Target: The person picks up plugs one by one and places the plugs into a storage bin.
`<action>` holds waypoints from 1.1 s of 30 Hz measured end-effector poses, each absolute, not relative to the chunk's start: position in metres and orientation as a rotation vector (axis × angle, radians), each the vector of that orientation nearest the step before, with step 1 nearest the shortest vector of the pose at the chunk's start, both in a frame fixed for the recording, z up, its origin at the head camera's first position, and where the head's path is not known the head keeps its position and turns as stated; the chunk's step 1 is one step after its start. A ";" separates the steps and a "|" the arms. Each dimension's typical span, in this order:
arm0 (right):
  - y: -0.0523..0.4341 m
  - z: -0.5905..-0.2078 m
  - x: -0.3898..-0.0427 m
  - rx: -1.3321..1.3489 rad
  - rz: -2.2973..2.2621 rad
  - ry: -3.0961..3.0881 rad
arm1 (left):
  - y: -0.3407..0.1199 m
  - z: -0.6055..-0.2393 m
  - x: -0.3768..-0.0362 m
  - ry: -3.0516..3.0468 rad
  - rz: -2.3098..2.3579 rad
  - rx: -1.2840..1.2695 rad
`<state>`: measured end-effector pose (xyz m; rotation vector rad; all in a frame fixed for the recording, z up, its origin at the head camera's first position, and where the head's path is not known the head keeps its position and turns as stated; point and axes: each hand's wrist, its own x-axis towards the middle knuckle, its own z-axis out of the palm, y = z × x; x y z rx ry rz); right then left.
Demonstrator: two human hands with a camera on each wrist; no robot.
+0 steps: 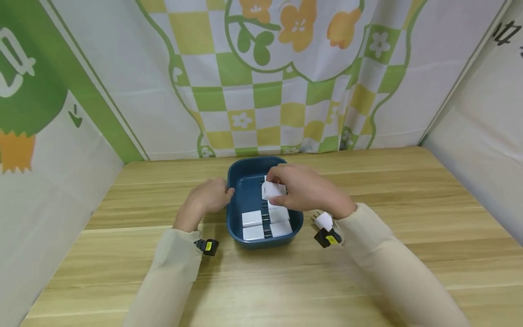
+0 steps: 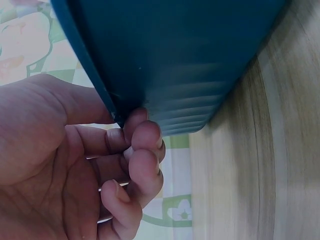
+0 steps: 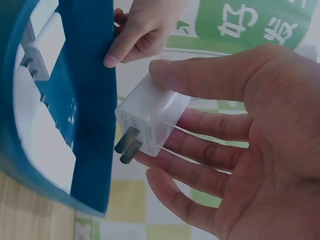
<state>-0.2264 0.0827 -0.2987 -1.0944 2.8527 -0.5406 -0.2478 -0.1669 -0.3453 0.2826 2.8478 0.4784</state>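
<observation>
My right hand point(image 1: 308, 188) pinches a white charger plug point(image 3: 150, 112) between thumb and fingers, over the right side of a blue plastic bin point(image 1: 261, 245). In the right wrist view its two flat metal prongs point(image 3: 128, 145) stick out. At the bin's left side, my left hand point(image 1: 206, 197) grips the rim, thumb over the edge and fingertips against the outer wall point(image 2: 165, 65). Inside the bin, white chargers lie in two columns: two at the near left point(image 1: 252, 219) and several along the right point(image 1: 280, 228), partly hidden by my right hand. Their prongs face the middle.
Another white charger point(image 1: 324, 221) lies on the wooden table point(image 1: 261, 290) just right of the bin, beside the right wrist's black camera point(image 1: 328, 237). A second wrist camera point(image 1: 208, 246) sits at my left cuff. A checked curtain point(image 1: 269, 104) hangs behind the table.
</observation>
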 end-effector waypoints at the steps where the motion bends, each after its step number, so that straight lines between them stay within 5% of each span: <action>1: 0.080 -0.299 -0.229 -1.096 -0.534 2.839 | -0.167 -0.345 -0.248 2.845 0.482 0.281; 33: 0.011 -0.324 -0.273 -1.025 -0.298 2.643 | -0.170 -0.345 -0.248 2.821 0.505 0.295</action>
